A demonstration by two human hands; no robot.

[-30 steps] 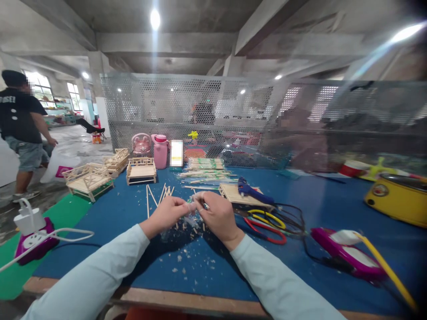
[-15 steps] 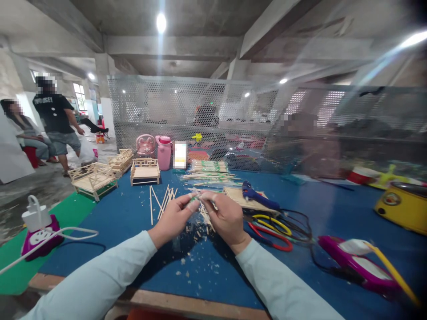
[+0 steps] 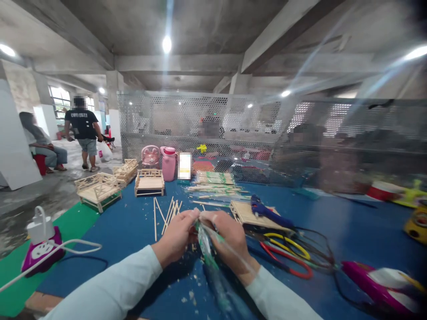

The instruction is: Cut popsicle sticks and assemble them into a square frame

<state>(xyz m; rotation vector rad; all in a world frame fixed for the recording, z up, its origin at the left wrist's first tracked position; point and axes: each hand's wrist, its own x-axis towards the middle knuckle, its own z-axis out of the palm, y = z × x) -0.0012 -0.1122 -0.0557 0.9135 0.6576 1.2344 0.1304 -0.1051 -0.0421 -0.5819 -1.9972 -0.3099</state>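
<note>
Plastic wrapper (image 3: 205,246): pinched between left hand (image 3: 176,235) and right hand (image 3: 231,240)
Wooden sticks (image 3: 171,213): loose on the blue desk (image 3: 122,226), beyond the left hand

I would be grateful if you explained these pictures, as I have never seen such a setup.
There is no machine here, just a person's left hand and right hand. One camera, worn on that person's head, looks forward and down. Both hands hold a clear plastic wrapper with green patches; blur hides whether anything is inside. On the blue table are loose wooden sticks, and a glue gun rests on a wooden platform. Small wooden furniture models and a pink jug stand farther back.
</note>
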